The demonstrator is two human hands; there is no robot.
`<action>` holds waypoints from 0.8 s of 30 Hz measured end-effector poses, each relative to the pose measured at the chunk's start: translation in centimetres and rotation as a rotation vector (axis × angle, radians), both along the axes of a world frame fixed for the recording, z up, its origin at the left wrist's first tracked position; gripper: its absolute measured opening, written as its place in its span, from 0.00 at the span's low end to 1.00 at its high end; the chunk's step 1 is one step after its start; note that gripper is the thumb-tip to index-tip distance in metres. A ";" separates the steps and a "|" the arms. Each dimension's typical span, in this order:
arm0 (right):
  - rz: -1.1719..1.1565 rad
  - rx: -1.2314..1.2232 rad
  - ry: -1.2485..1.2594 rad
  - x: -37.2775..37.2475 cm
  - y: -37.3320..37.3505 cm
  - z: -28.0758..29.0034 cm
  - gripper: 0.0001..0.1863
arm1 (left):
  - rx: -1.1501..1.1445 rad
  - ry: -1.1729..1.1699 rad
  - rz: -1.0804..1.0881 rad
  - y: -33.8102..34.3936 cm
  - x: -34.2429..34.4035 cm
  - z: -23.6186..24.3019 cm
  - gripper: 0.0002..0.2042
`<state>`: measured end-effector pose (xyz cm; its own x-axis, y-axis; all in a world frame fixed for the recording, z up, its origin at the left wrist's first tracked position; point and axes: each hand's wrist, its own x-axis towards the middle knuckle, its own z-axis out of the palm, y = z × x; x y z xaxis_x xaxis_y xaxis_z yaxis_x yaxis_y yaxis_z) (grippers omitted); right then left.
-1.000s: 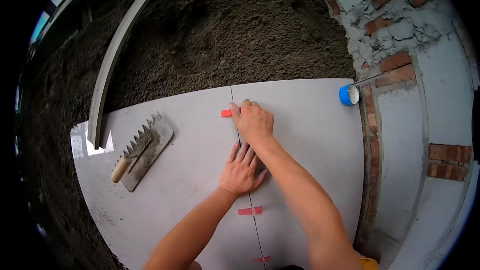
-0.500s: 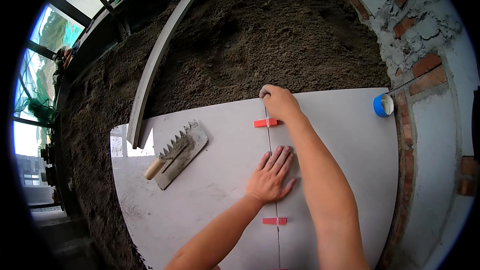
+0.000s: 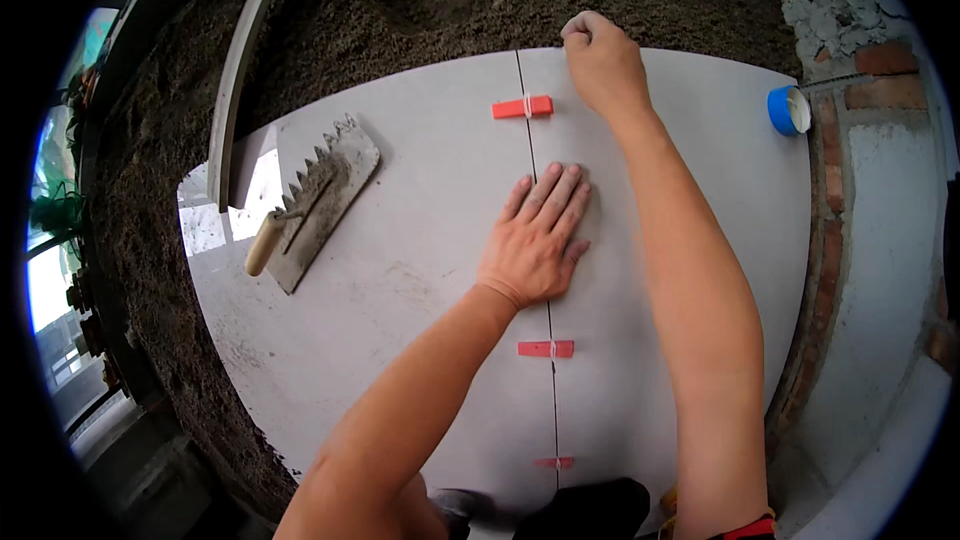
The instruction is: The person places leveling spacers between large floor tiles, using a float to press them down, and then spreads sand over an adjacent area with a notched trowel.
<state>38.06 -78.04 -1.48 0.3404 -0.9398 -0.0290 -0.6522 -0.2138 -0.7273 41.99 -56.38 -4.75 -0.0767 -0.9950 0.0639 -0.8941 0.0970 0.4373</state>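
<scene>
The left hand (image 3: 535, 250) is laid flat and open across the seam (image 3: 531, 143) between two pale tiles (image 3: 735, 155). At its 1 o'clock, the right hand (image 3: 608, 68) is held curled by the far tile edge; whether anything is gripped cannot be told. Red wedges (image 3: 508, 110) are set across the seam, one at the left hand's 12 o'clock, two at 6; a notched trowel (image 3: 325, 202) is laid at 9, a blue roll (image 3: 779, 112) at 2

Spreads as pale tiles (image 3: 420, 220) parted by a dark seam (image 3: 533, 146). Bears a notched trowel (image 3: 328, 202), three red wedges (image 3: 510, 109) across the seam, the flat left hand (image 3: 534, 248), a blue cylinder (image 3: 782, 113) near the right edge and a grey bar's (image 3: 236, 80) end.
</scene>
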 end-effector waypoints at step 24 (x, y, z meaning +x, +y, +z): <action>0.034 -0.013 0.621 -22.4 40.7 -2.1 0.55 | -0.267 0.007 0.217 2.3 0.8 -1.6 0.23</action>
<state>15.64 -37.33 -3.57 0.2937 -0.9303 -0.2198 -0.9453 -0.2484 -0.2116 42.81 -54.09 -6.37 0.1360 -0.9362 0.3240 -0.9036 0.0169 0.4281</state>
